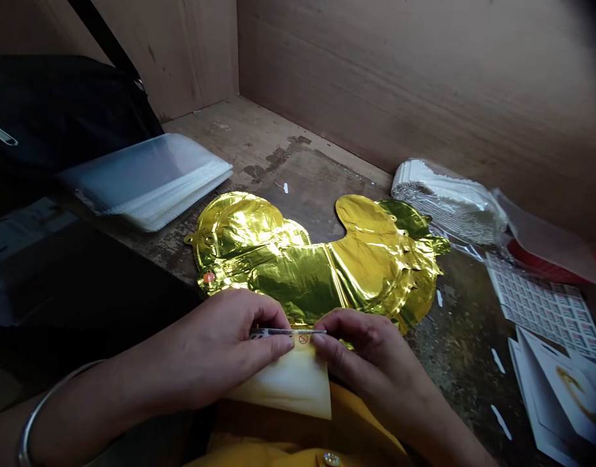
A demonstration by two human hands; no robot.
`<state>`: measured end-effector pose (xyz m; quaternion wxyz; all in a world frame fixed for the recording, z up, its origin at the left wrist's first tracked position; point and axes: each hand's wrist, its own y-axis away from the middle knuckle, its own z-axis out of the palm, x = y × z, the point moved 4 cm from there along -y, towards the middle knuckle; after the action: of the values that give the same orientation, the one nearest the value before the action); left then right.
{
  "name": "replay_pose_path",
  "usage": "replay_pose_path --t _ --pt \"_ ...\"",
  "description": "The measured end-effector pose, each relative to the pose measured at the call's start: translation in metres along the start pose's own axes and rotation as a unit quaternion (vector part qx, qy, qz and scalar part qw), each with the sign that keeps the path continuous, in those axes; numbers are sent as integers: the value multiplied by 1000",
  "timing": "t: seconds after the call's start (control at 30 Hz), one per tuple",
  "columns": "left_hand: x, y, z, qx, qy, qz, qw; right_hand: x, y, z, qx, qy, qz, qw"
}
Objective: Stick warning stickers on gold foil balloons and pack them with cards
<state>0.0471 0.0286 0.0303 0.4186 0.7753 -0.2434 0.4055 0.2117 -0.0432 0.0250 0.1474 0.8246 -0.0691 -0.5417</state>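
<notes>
A flat stack of gold foil balloons lies on the worn wooden table right in front of me. My left hand and my right hand both pinch the top edge of a small clear packet holding a pale card, close to my body. The fingers of both hands are closed on that edge. The packet hangs down over my yellow garment. A thin bangle circles my left wrist.
A stack of clear plastic sleeves lies at the left, with a black bag behind it. At the right are a bagged bundle, a sticker sheet and white cards. Wooden walls enclose the back.
</notes>
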Motion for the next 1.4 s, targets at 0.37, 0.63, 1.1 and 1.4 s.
replay_pose_path --t 0.37,0.63,1.1,1.4 --pt "-12 2 1 9 7 2 1000 -19 0 -11 59 177 -144 972" --pt "-7 4 -2 -7 12 -13 1000 -27 -3 -2 53 230 -190 953" --pt "-22 1 0 -19 62 -41 997 -35 7 16 71 353 -391 847" --pt "-20 3 -1 -7 55 -22 998 -26 -7 10 38 265 -211 940"
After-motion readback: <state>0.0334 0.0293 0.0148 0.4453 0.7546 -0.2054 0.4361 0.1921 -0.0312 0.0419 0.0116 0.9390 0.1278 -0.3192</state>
